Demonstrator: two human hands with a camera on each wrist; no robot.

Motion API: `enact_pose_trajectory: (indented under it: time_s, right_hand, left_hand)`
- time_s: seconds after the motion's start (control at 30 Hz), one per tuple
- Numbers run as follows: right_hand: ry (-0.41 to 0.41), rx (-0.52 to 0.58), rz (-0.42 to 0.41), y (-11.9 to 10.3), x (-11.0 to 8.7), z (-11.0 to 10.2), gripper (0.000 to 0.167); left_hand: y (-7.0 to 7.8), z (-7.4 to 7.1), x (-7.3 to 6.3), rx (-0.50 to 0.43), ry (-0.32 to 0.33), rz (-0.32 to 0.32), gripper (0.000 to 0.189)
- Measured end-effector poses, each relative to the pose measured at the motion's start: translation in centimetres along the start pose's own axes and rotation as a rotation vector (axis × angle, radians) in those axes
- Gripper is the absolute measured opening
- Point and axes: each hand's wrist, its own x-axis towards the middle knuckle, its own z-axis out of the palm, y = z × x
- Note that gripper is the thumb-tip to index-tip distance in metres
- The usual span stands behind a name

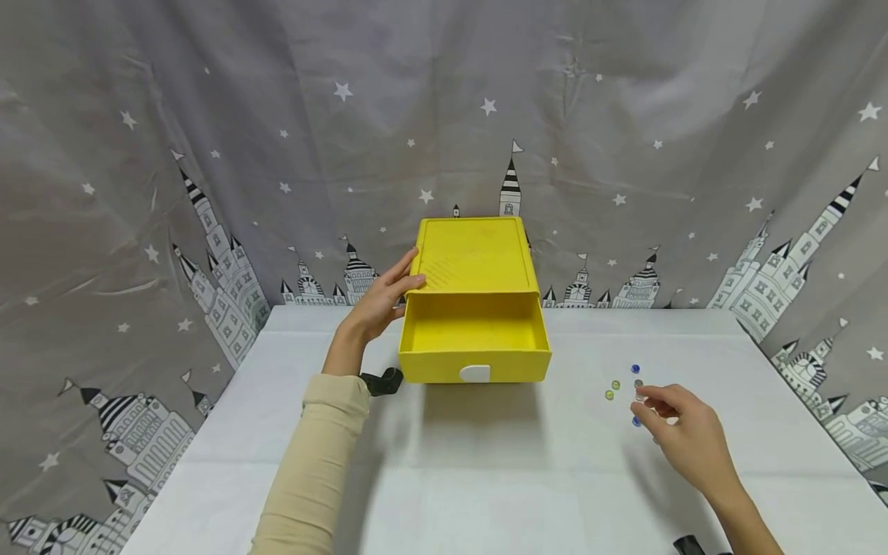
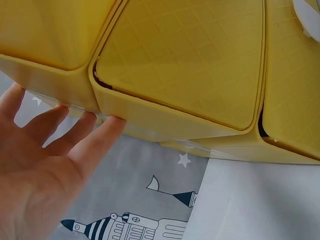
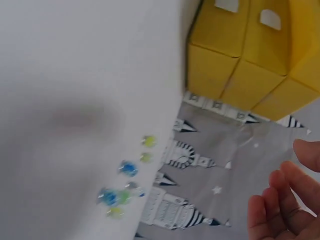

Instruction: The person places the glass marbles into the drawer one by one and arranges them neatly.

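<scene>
A: Where is the left hand?
B: Against the left side of the yellow cabinet. In the left wrist view its fingers are straight and spread, the tips touching the cabinet's edge without curling round it.
A: And the cabinet?
B: Mid-view, towards the back of the white worktop. The top drawer is pulled out towards the person, its yellow floor showing, with a white pull on the front. The right wrist view catches a second white pull beside that one.
A: What about the right hand?
B: Raised over the right part of the worktop, fingers loosely bent, thumb and forefinger tips apart.
A: What lies near it?
B: Small glassy beads. Two yellow-green beads sit just left of the fingertips in the head view, and a blue bead lies beyond them. Another blue one peeps out by the thumb. They look blurred from the right wrist.
A: And behind everything?
B: A grey cloth printed with stars and castles.
</scene>
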Motion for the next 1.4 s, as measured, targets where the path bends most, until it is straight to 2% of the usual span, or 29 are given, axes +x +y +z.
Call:
enact_pose_trajectory:
  time_s: [0.17,0.67,0.9,1.13,1.4]
  right_hand:
    - [0.013,-0.056,-0.017,1.4,-0.2,0.1,0.018]
    - [-0.050,-0.043,0.074,6.1,-0.9,1.1,0.019]
    - [-0.151,-0.071,0.120,7.3,-1.1,1.2,0.023]
    - [-0.301,-0.098,0.250,8.2,-1.3,1.1,0.034]
    - [-0.322,-0.108,0.257,8.6,-1.5,1.2,0.035]
  left_hand:
    - [0.0,0.0,0.1,0.008,0.004,0.005,0.070]
    - [0.2,-0.1,0.0,0.041,0.014,0.012,0.071]
    - [0.1,0.0,0.1,0.047,0.027,0.015,0.072]
    - [0.1,0.1,0.1,0.018,0.011,0.007,0.070]
    - [-0.1,0.1,0.2,0.007,0.021,-0.007,0.070]
